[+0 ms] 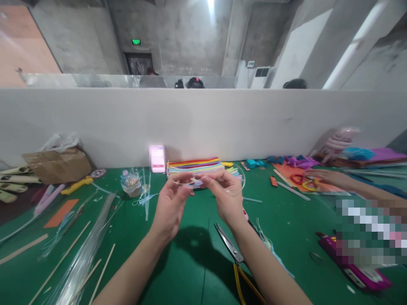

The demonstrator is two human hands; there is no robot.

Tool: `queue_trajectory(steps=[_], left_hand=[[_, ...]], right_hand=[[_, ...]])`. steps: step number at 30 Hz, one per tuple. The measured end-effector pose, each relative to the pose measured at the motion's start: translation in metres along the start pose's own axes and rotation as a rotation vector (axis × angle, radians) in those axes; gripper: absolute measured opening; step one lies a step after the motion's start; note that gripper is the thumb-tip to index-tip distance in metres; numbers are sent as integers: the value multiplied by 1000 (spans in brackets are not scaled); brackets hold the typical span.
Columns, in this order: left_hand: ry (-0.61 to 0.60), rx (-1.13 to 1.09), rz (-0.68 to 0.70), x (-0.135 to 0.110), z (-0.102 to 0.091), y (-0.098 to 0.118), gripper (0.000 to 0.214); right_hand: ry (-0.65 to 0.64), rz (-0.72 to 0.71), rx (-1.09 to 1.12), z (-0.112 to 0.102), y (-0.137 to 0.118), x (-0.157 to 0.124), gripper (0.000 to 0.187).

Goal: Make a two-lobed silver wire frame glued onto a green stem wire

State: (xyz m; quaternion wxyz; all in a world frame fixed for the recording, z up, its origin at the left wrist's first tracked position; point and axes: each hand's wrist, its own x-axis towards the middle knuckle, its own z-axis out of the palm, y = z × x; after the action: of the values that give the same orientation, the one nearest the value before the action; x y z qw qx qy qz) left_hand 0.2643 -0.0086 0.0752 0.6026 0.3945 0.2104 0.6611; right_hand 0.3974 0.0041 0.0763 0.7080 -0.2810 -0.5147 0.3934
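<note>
Both hands are raised over the green table, fingertips close together. My left hand (171,205) is closed in a pinch on a thin pale strand (181,183). My right hand (227,195) pinches the same strand just beside it, and a loop of it curves out past the right wrist. Whether it is cord or thin strip I cannot make out. Behind the hands lies a bundle of colourful fuzzy sticks (193,163), partly hidden by the fingers. Yellow-handled scissors (233,250) rest below my right forearm, blades partly open.
Clear strips (85,250) and thin wooden sticks (103,273) lie at left, near a yellow glue gun (77,185). A phone (158,159) leans on the white partition (203,123). A co-worker's hand (327,176) reaches in at right, by red-handled scissors (297,179).
</note>
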Motion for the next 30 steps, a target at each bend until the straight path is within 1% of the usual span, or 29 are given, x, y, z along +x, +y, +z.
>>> queue_trajectory(steps=[3,5,9,13,16,19,23,25,27,30], left_hand=[[9,188,140,-6,-2,-7,21],[28,259,221,-9,-4,-10,13],[68,325,334,-8,-8,-9,16],[96,380,384,-6,-10,-6,17],[112,422,372,-6,-9,-6,13],[150,429,330,-7,-5,-8,12],[174,364,212,-8,0,-9,17],[166,328,133,-8,1,-9,19],[166,300,76,-7,0,-10,22],[191,253,51,-3,-5,-14,27]], right_hand=[[1,-29,12,12,-3,-8,15],[-5,-36,19,19,-7,-13,14],[-41,-10,16,26,-11,-20,8],[2,-11,25,30,-9,-23,7],[53,-37,19,33,-5,-26,4],[85,-68,-16,36,1,-28,5],[120,-145,-105,33,7,-26,7],[121,-179,-158,31,9,-25,7],[104,-185,-197,29,9,-24,8],[72,-155,-207,31,8,-25,10]])
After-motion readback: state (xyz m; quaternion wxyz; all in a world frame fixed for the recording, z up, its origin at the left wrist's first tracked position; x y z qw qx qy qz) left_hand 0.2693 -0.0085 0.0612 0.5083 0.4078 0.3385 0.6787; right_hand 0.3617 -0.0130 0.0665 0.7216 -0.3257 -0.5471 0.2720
